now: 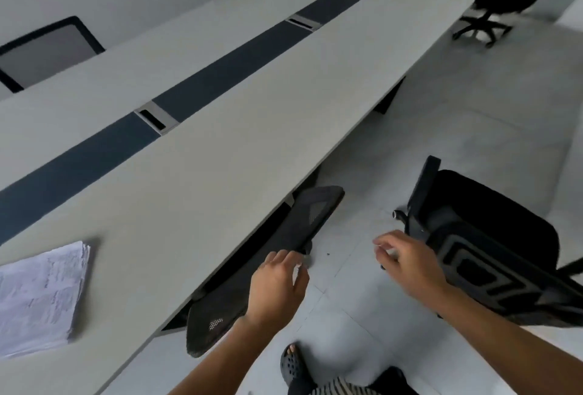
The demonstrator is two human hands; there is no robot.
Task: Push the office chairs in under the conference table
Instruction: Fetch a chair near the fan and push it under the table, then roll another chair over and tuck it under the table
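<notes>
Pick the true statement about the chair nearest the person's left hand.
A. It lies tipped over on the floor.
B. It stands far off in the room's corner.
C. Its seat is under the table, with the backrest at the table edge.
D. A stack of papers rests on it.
C: the chair by the left hand has its backrest against the edge of the conference table, seat hidden beneath.

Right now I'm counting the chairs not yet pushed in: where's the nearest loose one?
In the head view, the loose chair stands at lower right, clear of the conference table, just beyond the right hand.
</notes>
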